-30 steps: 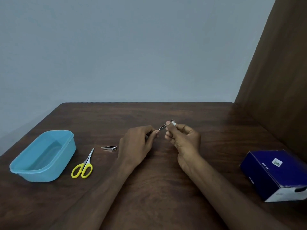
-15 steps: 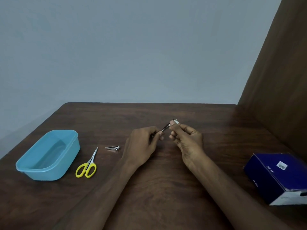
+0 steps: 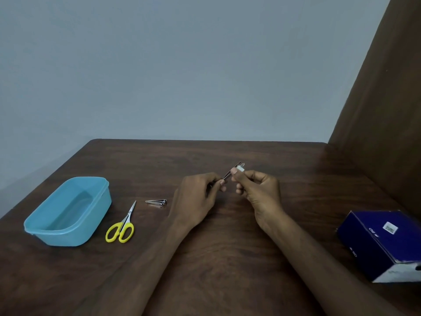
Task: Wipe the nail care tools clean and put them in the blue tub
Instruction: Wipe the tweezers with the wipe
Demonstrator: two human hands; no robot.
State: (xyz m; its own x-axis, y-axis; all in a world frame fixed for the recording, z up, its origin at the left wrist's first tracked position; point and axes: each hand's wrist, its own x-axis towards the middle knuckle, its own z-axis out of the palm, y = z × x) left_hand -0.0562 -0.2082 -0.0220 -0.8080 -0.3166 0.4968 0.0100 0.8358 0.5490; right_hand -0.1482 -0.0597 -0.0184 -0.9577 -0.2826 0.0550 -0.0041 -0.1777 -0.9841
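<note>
My left hand [image 3: 198, 197] pinches the near end of a thin metal tool [image 3: 227, 174], likely tweezers, which slants up to the right above the table. My right hand [image 3: 257, 190] pinches a small white wipe [image 3: 241, 169] around the tool's far tip. A silver nail clipper [image 3: 157, 202] lies on the table just left of my left hand. Yellow-handled scissors [image 3: 121, 226] lie further left, blades pointing away. The blue tub [image 3: 68, 212] stands at the left with nothing visible inside.
A dark blue cardboard box [image 3: 385, 242] sits at the right near the table's front. A brown wooden panel [image 3: 382, 115] rises along the right side. The dark wooden table [image 3: 227, 258] ends at a grey wall behind.
The wipe in my right hand has slid along the tool toward its far tip. The view has shifted slightly, so the tub and scissors appear further right.
</note>
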